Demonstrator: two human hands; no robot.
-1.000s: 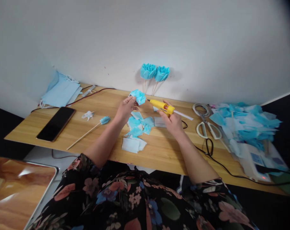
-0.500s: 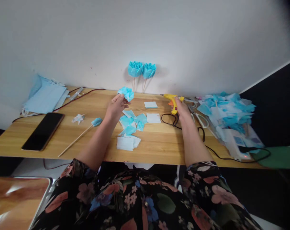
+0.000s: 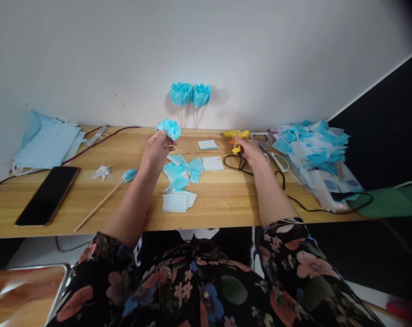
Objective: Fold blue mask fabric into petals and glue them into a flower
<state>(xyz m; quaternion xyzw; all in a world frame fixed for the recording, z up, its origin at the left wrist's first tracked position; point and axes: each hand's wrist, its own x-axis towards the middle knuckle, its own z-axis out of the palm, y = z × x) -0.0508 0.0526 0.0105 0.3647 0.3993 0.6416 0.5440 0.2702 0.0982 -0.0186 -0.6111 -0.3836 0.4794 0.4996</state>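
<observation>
My left hand (image 3: 158,147) pinches a blue ruffled flower (image 3: 169,129) above the table's back half. At the right, my right hand (image 3: 249,151) has its fingers around the handle of a yellow glue gun (image 3: 236,134), whose nozzle points left. Blue cut pieces (image 3: 179,175) lie between my hands, with white squares (image 3: 174,202) in front of them. Two more white pads (image 3: 213,163) sit nearer the glue gun. Left of my left forearm rests a stick with a small blue bud (image 3: 129,175). Two finished blue flowers (image 3: 181,94) on sticks lean against the wall.
A black phone (image 3: 47,195) and a stack of blue masks (image 3: 46,143) occupy the left side. White scissors (image 3: 280,161), a heap of blue scraps (image 3: 316,145) and a power strip (image 3: 333,195) with a black cable are on the right.
The view has shifted slightly. My right hand has lowered the glue gun towards the tabletop, and the gun now lies more level. My left hand still holds the flower.
</observation>
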